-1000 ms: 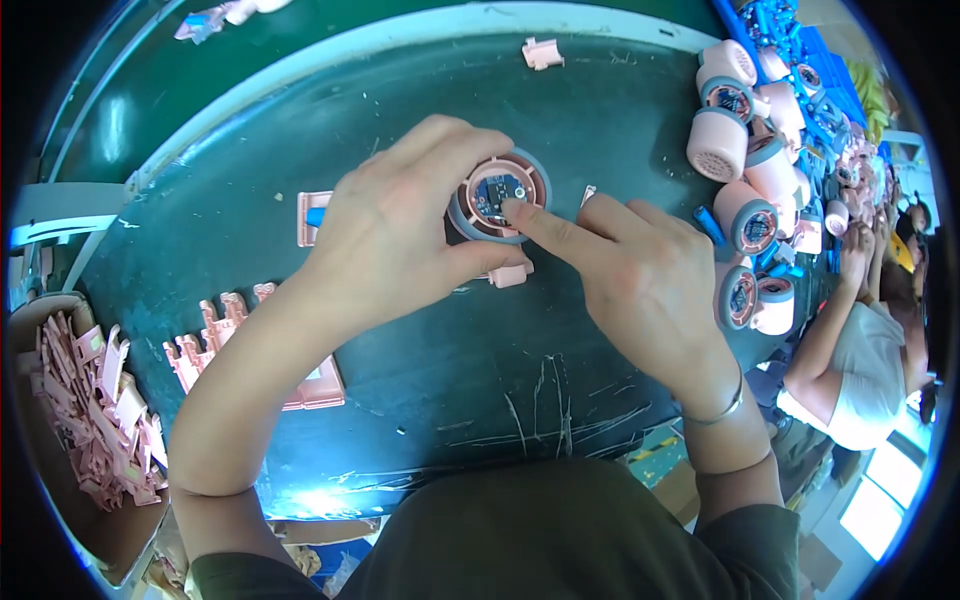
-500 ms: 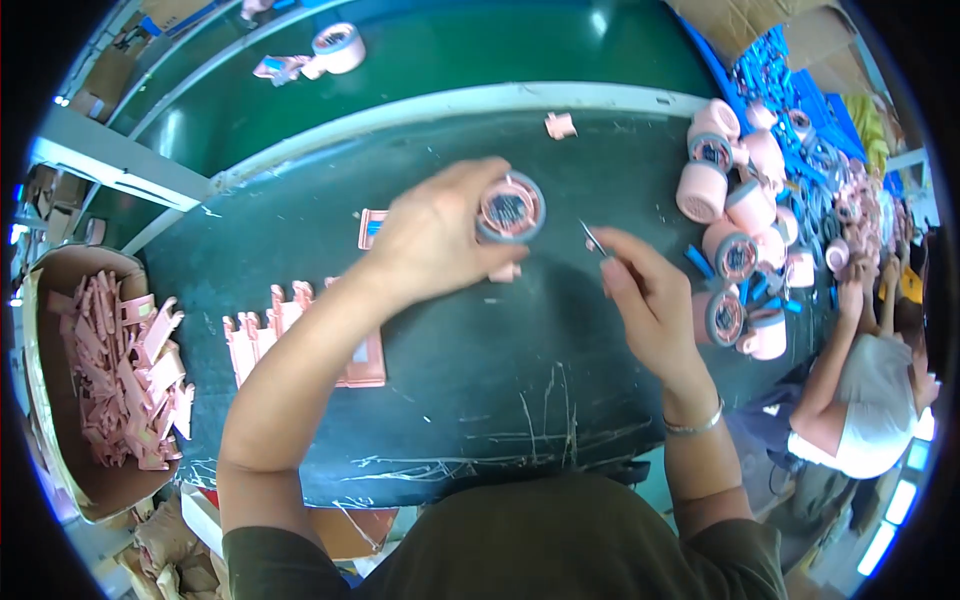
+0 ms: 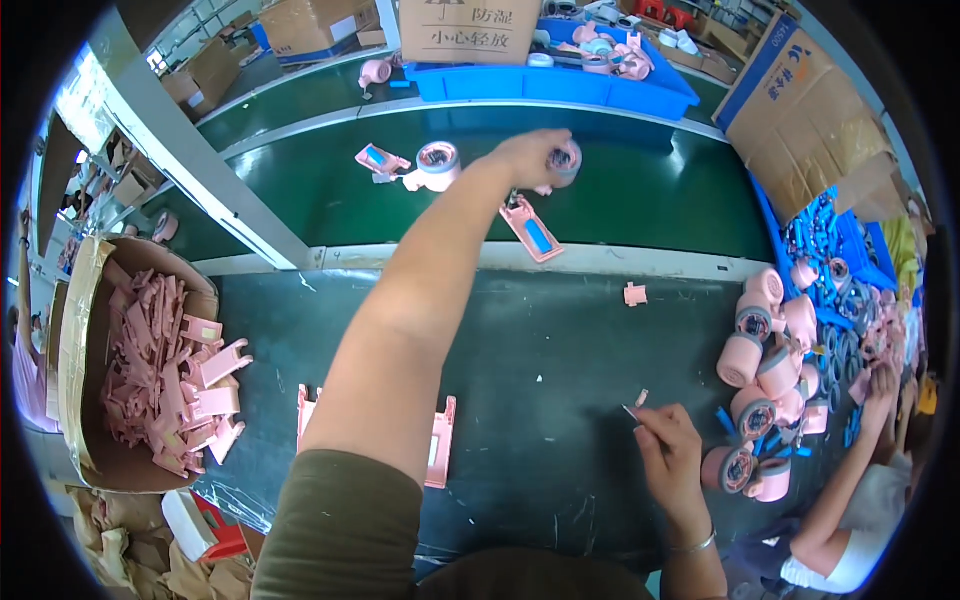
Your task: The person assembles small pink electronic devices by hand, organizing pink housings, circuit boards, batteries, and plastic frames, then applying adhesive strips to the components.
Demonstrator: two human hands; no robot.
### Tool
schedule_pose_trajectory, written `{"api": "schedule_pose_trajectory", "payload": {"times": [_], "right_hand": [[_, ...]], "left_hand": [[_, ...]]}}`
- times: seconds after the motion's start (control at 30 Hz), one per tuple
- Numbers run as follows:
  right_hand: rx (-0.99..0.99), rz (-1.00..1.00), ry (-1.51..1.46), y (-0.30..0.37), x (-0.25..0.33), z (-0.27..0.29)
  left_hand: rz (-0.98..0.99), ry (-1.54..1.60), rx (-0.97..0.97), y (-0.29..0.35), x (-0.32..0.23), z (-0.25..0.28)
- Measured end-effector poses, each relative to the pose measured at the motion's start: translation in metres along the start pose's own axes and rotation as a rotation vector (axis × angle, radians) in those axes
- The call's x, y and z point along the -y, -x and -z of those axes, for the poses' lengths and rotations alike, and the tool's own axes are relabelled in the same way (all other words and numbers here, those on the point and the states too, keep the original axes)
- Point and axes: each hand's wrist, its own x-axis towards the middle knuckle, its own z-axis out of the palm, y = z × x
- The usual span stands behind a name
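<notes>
My left hand (image 3: 530, 162) reaches far over the green belt, closed round a pink round housing (image 3: 565, 160) with a grey rim. Just below it, a pink bracket (image 3: 533, 232) with a blue insert lies over the belt's near edge; whether a wire joins them I cannot tell. Left of that hand, a similar housing (image 3: 438, 166) sits on the belt beside another pink bracket (image 3: 380, 160). Low over the dark table, my right hand (image 3: 672, 450) pinches a thin pointed metal tool (image 3: 629, 411). A small pink piece (image 3: 642, 398) shows by its tip.
A carton (image 3: 85, 380) of pink brackets stands at the left. Pink housings (image 3: 740, 360) are heaped at the right, near a blue bin (image 3: 765, 215) and a co-worker's arm (image 3: 845, 490). A blue tray (image 3: 560, 88) stands beyond the belt. Pink plates (image 3: 441, 450) lie under my left arm.
My left hand has carried the housing away from me, from over the dark table to the green belt. My right hand still has the pointed tool. The view has tipped toward the far side.
</notes>
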Motion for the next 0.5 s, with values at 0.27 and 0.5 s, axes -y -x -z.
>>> {"api": "schedule_pose_trajectory", "payload": {"times": [0.27,0.5], "right_hand": [[-0.145,-0.139,-0.315,-0.013,0.006,-0.014],[-0.026,0.0,-0.455,-0.027,0.041,-0.075]], "left_hand": [[-0.095,0.407,-0.206,0.135,-0.114,0.001],[0.101,0.787,-0.343,0.243,-0.194,0.004]]}}
